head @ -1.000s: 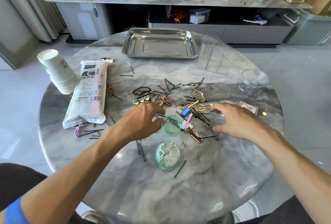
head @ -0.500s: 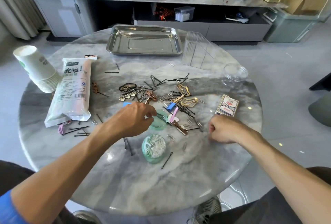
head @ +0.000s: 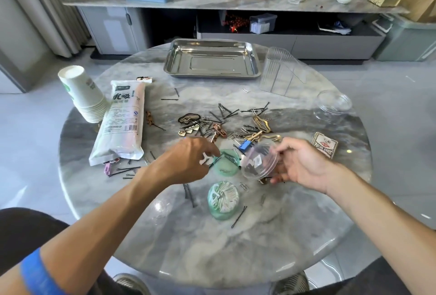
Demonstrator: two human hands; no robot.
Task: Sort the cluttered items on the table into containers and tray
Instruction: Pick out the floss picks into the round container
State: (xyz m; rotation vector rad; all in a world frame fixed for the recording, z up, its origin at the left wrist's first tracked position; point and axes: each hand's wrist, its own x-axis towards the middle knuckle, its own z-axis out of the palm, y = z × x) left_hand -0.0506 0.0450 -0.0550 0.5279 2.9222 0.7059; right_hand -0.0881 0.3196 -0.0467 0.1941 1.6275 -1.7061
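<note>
Sorting is barely begun: the tray [head: 213,45] sits bare, and hairpins and clips [head: 238,127] litter the table [head: 236,247]. The left hand [head: 188,160] pinches pins over the green cup [head: 225,165]; the right hand [head: 299,165] grips a clear container [head: 259,161].

Pale glossy floor tiles [head: 35,115] catch daylight at left and right — grey pleated curtains [head: 47,6] hang upper left, and a long marble-topped sideboard [head: 212,3] with grey cabinet doors spans the top.
</note>
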